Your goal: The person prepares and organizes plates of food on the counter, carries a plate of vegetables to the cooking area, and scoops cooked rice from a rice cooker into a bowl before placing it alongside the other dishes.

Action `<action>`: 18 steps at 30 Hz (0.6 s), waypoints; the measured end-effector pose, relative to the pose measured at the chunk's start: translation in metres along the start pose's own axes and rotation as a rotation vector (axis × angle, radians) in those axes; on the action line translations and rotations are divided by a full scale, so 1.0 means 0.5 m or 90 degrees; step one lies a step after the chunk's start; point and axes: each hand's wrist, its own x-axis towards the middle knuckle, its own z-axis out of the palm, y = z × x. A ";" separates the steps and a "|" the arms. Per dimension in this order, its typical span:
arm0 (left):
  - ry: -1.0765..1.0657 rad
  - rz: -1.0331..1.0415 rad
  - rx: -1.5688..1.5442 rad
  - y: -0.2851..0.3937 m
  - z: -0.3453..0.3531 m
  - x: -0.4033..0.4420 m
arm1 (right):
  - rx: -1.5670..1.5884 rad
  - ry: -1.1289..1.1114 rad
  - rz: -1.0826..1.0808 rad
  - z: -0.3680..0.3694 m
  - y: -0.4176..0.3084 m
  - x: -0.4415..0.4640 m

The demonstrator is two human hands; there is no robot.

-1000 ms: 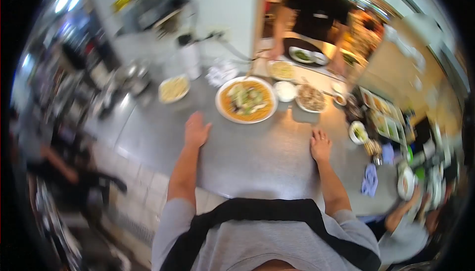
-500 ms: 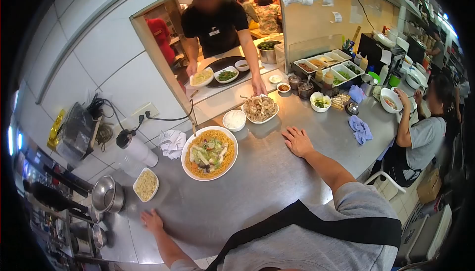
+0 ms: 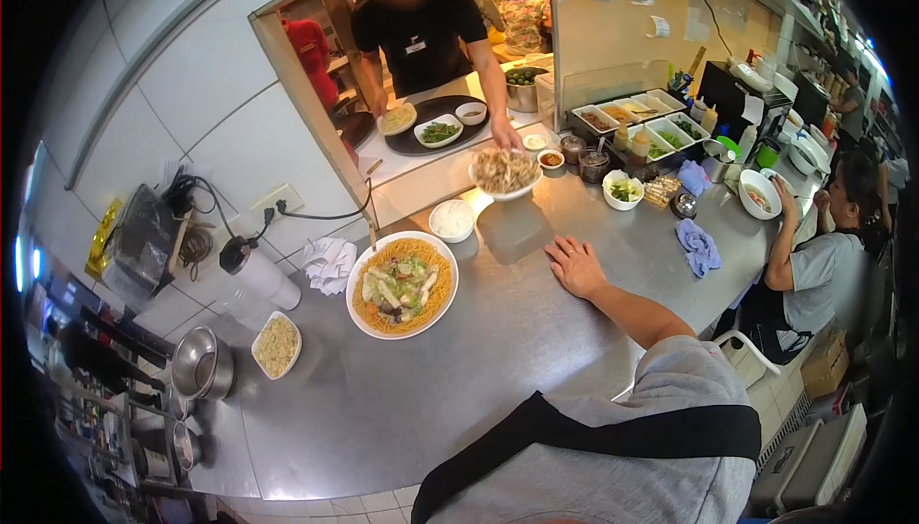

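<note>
My right hand (image 3: pixel 574 267) lies palm down on the steel counter (image 3: pixel 383 419), fingers spread, holding nothing. My left hand is out of the frame. Left of my right hand are a large plate of noodles (image 3: pixel 402 285) topped with vegetables and a bowl of white rice (image 3: pixel 452 221). A smaller square bowl of pale food (image 3: pixel 277 345) sits further left. Behind the counter, a person in black (image 3: pixel 421 41) holds a blurred plate of brown food (image 3: pixel 504 173) above the counter edge and a pale dish (image 3: pixel 396 119) in the other hand.
Metal bowls (image 3: pixel 202 363) stand at the left end, near crumpled white paper (image 3: pixel 328 265). To the right are a bowl of greens (image 3: pixel 623 191), a blue cloth (image 3: pixel 698 247) and topping trays (image 3: pixel 651 122). A seated co-worker (image 3: pixel 823 246) touches a white bowl (image 3: pixel 759 195) at the far right.
My left hand has left the view. The person in black has lifted the brown food plate off the counter. The camera view has swung round to the right since one second ago.
</note>
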 end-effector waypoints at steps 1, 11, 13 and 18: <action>-0.013 -0.001 -0.026 -0.018 0.017 -0.024 | 0.004 0.001 0.001 -0.001 -0.002 0.001; -0.155 0.030 -0.220 -0.107 0.120 -0.150 | 0.021 0.006 0.009 -0.014 -0.006 -0.003; -0.161 0.055 -0.265 -0.115 0.111 -0.135 | 0.026 0.004 0.009 -0.008 -0.005 -0.010; 0.283 0.454 -0.476 0.093 -0.016 -0.137 | 0.025 0.010 0.005 -0.011 -0.001 -0.010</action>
